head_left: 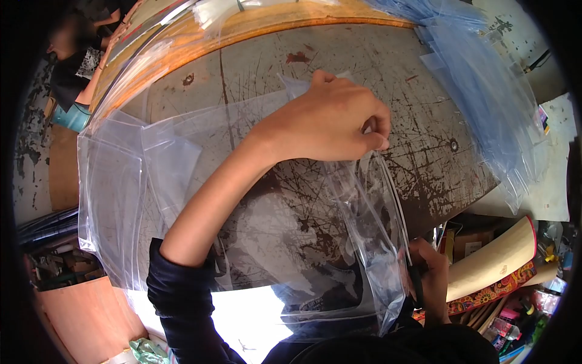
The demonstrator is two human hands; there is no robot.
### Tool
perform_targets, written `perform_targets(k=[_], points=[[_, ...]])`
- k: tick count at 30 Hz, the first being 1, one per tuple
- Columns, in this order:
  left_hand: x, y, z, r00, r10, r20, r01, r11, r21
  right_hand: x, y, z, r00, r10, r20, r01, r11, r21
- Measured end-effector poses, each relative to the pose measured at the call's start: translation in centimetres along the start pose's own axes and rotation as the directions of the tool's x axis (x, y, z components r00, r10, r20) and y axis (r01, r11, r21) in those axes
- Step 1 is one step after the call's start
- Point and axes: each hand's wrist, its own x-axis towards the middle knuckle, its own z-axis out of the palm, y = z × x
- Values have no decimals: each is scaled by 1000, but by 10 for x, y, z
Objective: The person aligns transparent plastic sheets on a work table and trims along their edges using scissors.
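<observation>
A large sheet of clear plastic film (267,218) lies over the worn table, with folds and creases. My left hand (345,118) reaches across it from the left, thumb and fingers pinched on the film's right edge. That edge runs down from the pinch as a narrow folded strip (370,224) towards my body. Near its lower end my right hand (429,273) is closed around a black-handled tool (415,282), which looks like scissors. Its blades are hidden by the film and my fingers.
Bluish plastic sheets (479,91) are piled at the table's right side. More clear film lies along the wooden strip (303,24) at the back. A person (76,67) is at the far left. Rolled material (494,258) and clutter sit below right.
</observation>
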Motion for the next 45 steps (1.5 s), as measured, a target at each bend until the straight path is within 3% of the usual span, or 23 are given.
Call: perform_targets(k=[2, 4, 5, 7, 8, 10, 11, 13, 14, 15, 17, 21, 26, 29, 32, 37, 41, 45], points=[[1, -2, 2, 1000, -21, 7, 21, 1000, -6, 0, 1, 1, 1000, 9, 1, -9, 1000, 25], [1, -7, 9, 898, 131, -420, -6, 958, 285, 1, 7, 4, 988, -152, -10, 151, 985, -78], [-1, -10, 11, 898, 133, -418, -7, 957, 290, 0, 5, 5, 988, -155, -10, 154, 985, -75], [-5, -18, 12, 918, -91, -387, 240, 903, 356, -3, -2, 6, 992, -127, 25, 128, 991, -25], [-4, -19, 7, 917, -88, -388, 238, 902, 360, -3, 0, 6, 991, -132, 23, 132, 991, -24], [1, -20, -10, 919, -311, -243, 324, 946, 13, -4, 6, 6, 990, -134, 33, 133, 990, 37], [1, -24, -18, 919, -310, -243, 323, 946, 14, -5, 5, 6, 990, -135, 32, 134, 990, 37], [-2, -34, -35, 959, -283, 9, 280, 944, -175, -7, 3, 7, 994, -100, 40, 99, 994, 49], [-4, -42, -34, 982, -189, -21, 174, 940, -294, -7, 4, 6, 994, -100, 40, 98, 994, 49], [-5, -40, -35, 982, -189, -20, 175, 940, -295, -8, 5, 4, 994, -87, 68, 82, 994, 67], [-4, -35, -35, 954, -297, -54, 253, 885, -391, -8, 8, 4, 992, -75, 96, 68, 994, 83], [-2, -33, -30, 958, -237, -161, 174, 928, -330, -6, 10, 5, 989, -132, 64, 122, 983, 138], [-1, -29, -31, 955, -242, -168, 170, 919, -356, -4, 4, 3, 989, -139, 42, 134, 986, 101], [-1, -25, -33, 954, -247, -170, 169, 912, -372, -5, -4, 3, 998, -68, 5, 66, 982, 178], [-1, -22, -35, 956, -243, -163, 165, 908, -385, -3, -8, 1, 997, -75, 25, 73, 995, 74], [1, -18, -33, 960, -226, -165, 151, 915, -374, 1, -13, 7, 987, -162, 2, 160, 974, 158], [1, -16, -31, 953, -239, -188, 141, 896, -422, 3, -17, 5, 988, -146, 55, 140, 986, 95], [2, -14, -31, 940, -261, -218, 145, 887, -439, 2, -17, 11, 993, -121, -10, 121, 978, 171]])
